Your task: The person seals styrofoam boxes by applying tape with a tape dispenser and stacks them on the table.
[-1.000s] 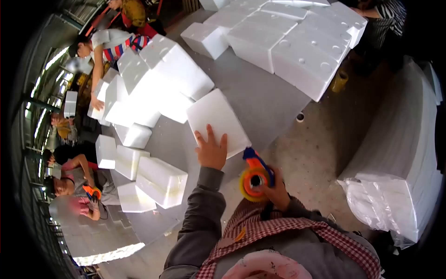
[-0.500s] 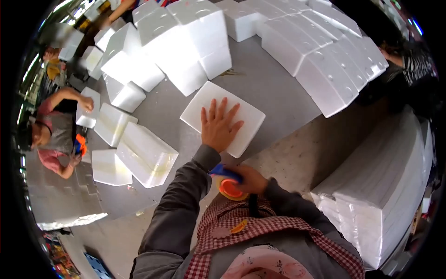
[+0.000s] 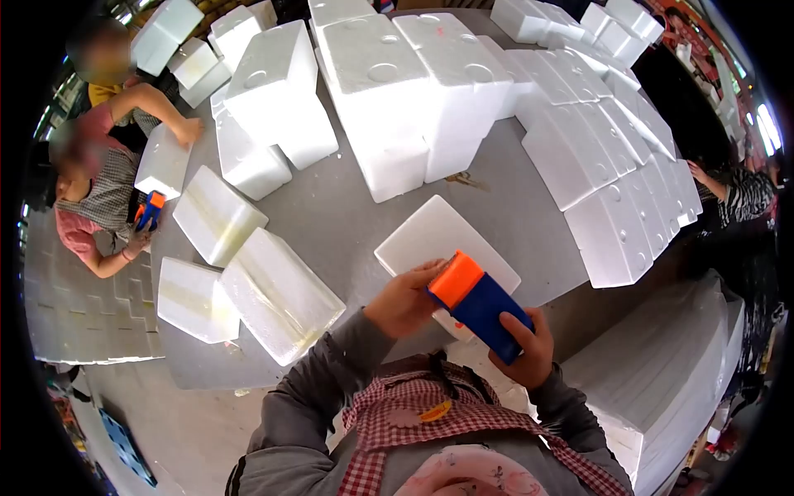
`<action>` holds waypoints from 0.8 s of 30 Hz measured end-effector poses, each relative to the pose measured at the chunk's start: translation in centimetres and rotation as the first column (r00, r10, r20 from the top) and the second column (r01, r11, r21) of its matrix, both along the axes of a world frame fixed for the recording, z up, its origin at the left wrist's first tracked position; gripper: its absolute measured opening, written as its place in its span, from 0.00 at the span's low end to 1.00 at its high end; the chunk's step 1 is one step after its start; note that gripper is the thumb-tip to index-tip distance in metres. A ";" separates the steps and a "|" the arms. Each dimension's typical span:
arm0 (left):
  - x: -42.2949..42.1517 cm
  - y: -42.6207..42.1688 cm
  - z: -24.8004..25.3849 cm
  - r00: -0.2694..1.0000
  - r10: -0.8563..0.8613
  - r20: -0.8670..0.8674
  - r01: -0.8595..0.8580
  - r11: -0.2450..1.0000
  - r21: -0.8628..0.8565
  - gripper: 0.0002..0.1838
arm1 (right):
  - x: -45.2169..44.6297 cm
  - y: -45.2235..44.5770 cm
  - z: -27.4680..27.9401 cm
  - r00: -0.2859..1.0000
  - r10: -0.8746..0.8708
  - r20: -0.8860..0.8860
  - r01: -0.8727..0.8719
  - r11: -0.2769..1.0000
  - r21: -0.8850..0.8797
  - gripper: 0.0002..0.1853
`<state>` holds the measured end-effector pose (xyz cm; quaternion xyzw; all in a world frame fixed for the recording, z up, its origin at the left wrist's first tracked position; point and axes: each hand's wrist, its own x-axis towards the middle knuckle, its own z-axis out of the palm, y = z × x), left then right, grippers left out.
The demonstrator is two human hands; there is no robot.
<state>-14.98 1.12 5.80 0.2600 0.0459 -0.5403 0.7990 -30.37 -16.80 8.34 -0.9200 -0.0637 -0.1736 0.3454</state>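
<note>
My right hand (image 3: 529, 345) grips the blue body of a tape dispenser (image 3: 490, 316), tilted above the near edge of the table. At the dispenser's orange front end, the fingers of my left hand (image 3: 407, 299) are closed against it; whether a strip of tape is between them is too small to see. Beneath the dispenser lies a white foam box (image 3: 438, 236), its smooth top facing up and partly covered by my hands and the tool.
Taped foam boxes (image 3: 281, 293) lie to the left, with tall foam stacks (image 3: 376, 91) behind and more boxes (image 3: 591, 157) at right on the grey table (image 3: 331, 194). A co-worker (image 3: 103, 186) at left holds another dispenser (image 3: 149, 211). Plastic-wrapped foam (image 3: 653, 372) stands at right.
My left hand has lifted off the foam box top and come to the dispenser's orange end. My right hand has raised the dispenser from near my waist. The camera view has shifted.
</note>
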 end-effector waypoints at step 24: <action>1.0 2.9 -12.2 0.456 0.206 0.866 -0.631 0.761 0.151 0.19 | -14.7 -8.4 -13.3 0.964 -0.156 -0.214 0.170 0.984 0.048 0.36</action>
